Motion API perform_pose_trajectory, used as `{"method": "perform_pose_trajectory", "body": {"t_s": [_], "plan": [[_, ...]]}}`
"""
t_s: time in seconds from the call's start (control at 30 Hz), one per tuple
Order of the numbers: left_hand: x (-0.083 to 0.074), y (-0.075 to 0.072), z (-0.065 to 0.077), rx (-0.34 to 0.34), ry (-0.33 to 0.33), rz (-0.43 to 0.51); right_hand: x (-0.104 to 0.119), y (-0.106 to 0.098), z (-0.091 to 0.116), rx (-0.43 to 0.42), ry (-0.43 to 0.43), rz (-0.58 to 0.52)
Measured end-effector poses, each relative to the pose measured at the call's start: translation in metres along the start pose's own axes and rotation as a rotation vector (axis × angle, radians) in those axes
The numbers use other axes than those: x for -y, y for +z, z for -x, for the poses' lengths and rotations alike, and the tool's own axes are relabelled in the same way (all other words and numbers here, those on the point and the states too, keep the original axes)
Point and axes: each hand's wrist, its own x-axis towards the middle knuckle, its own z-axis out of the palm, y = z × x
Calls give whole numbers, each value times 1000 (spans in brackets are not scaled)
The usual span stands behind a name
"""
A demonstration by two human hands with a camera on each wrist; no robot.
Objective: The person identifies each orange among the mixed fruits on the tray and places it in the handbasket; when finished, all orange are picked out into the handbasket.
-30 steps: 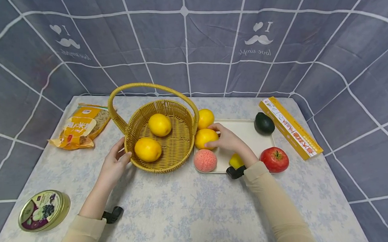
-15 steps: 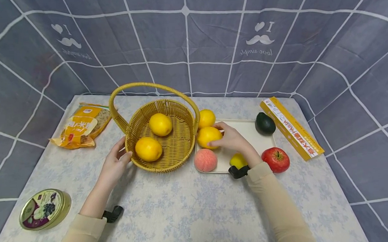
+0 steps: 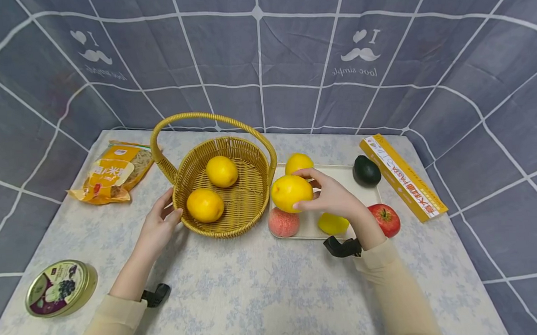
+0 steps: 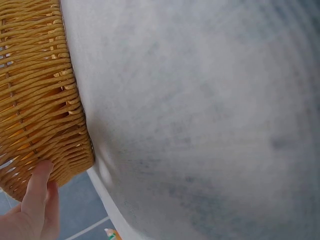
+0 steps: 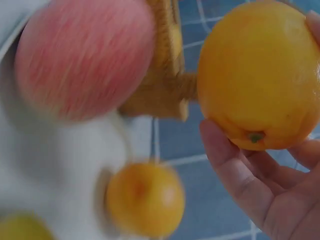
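Note:
My right hand (image 3: 330, 195) pinches an orange (image 3: 289, 192) between thumb and fingers, above the left end of a white tray (image 3: 347, 176). In the right wrist view the held orange (image 5: 260, 75) shows its green stem end. Another orange (image 3: 299, 162) lies behind it at the tray's back edge. A pink peach (image 3: 283, 223) and a yellow lemon (image 3: 333, 223) sit at the tray's front. My left hand (image 3: 156, 227) holds the left side of a woven basket (image 3: 243, 203), its thumb on the outer wall. Inside the basket are two oranges (image 3: 221, 171).
A dark green avocado (image 3: 366, 171) and a red fruit (image 3: 385, 220) lie at the tray's right end. Beyond them is a yellow pasta box (image 3: 404, 176). On the left are an orange food bag (image 3: 116, 174) and a round tin (image 3: 58, 289). The basket's handle (image 3: 212, 117) arches upright.
My right hand has lifted the orange up from the tray. The orange behind it has shifted right, away from the basket. My left hand stays at the basket.

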Motion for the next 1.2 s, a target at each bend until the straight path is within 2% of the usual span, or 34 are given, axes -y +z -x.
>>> {"method": "perform_pose_trajectory", "body": {"t_s": [0.13,0.27,0.4,0.5,0.67,0.9,1.2], "plan": [[-1,0,0,2,-1,-1,18,14,1,35,-71,-72],[-1,0,-1,2,-2,1,33,38,-10,16,-75,-100],[0,0,-1,7,-5,-11,41,68,-24,-35,-27,-36],[-1,1,-2,11,-3,-15,45,81,-35,-76,-6,22],[-1,1,-3,12,-7,-14,49,89,-51,-142,2,90],[-3,0,-3,11,-8,-26,57,105,-61,-184,9,225],[-4,2,1,14,-7,-12,57,122,-75,-208,31,475]]}}
